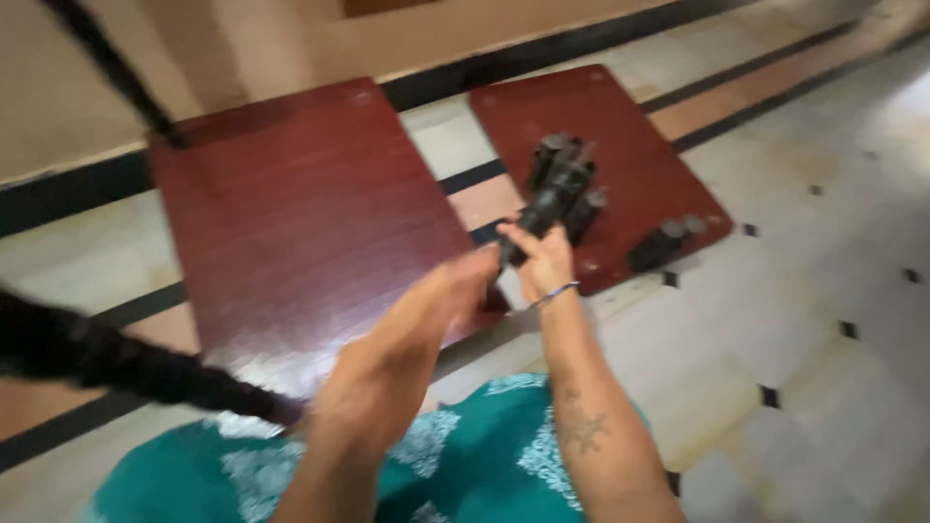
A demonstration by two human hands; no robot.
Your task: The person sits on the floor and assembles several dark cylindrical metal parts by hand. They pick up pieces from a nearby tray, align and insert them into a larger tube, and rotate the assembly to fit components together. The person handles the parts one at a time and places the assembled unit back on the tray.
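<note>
There, black leg (539, 215) in right grip (544, 263).

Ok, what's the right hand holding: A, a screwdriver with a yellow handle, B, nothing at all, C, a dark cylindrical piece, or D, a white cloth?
C: the right hand has its fingers closed around a dark cylindrical piece, lifted over the smaller reddish-brown board where more such pieces lie.

Two reddish-brown boards (300, 213) lay on the floor, with roughly six blurred dark cylindrical pieces (567, 179) and two hands (455, 310).
</note>
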